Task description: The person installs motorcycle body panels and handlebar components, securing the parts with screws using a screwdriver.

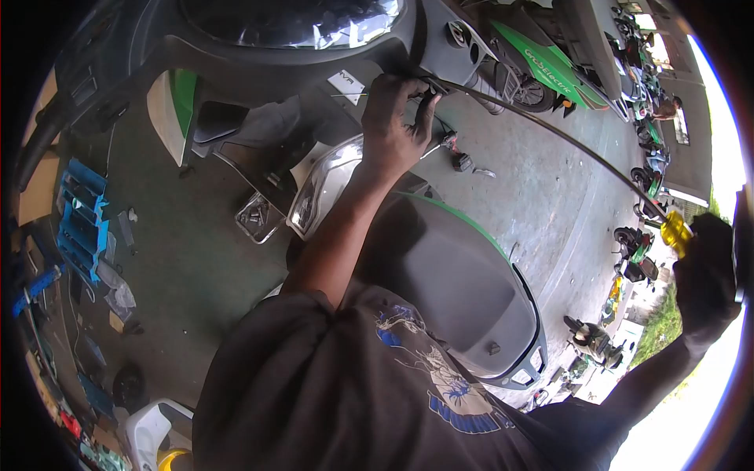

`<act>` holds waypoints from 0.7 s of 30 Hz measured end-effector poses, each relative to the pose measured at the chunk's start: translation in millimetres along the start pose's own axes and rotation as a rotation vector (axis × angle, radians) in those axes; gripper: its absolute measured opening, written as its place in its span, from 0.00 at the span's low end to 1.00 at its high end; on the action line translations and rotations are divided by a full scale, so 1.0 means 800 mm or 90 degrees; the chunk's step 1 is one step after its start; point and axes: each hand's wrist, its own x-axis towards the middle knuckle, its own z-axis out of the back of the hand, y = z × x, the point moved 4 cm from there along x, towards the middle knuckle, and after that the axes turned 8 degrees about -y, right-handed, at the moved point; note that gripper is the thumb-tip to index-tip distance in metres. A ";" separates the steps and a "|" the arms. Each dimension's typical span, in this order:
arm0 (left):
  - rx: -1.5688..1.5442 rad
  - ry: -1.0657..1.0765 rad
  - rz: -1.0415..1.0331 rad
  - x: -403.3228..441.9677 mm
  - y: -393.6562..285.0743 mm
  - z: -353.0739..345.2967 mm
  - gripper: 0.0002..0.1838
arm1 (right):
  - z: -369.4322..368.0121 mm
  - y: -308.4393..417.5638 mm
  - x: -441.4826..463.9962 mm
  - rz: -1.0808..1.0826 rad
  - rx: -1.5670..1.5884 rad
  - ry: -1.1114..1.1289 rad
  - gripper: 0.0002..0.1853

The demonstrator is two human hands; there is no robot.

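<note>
My right hand [705, 271], dark against the glare at the far right, is closed around the yellow handle [676, 234] of a long screwdriver. Its thin dark shaft [561, 135] runs up and left to the underside of the scooter's dark front panel [259, 61]. Near the shaft's far end, my left hand [397, 122] has thumb and fingertips closed together just below the panel. What those fingertips pinch is too small to make out. Above them is the scooter's glossy display [294, 22].
Below my left arm is a dark grey scooter seat [448, 267] with green trim. A metal tray of small parts [259, 217], a drill [461, 161] and a blue toolbox [82, 220] are on the floor. A green scooter [550, 67] and several others stand at the right.
</note>
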 end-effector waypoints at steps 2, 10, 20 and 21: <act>-0.005 0.003 0.003 -0.003 0.000 -0.002 0.12 | -0.005 0.012 0.023 0.064 0.005 -0.077 0.13; -0.003 -0.004 0.013 -0.001 -0.004 -0.003 0.12 | -0.083 0.049 0.042 0.164 -0.638 -0.575 0.10; 0.039 0.006 -0.007 -0.010 -0.004 -0.004 0.12 | -0.065 0.050 0.188 0.472 0.784 0.368 0.29; 0.033 0.006 -0.004 -0.010 -0.005 -0.005 0.12 | -0.054 0.034 0.185 0.342 0.752 -0.025 0.29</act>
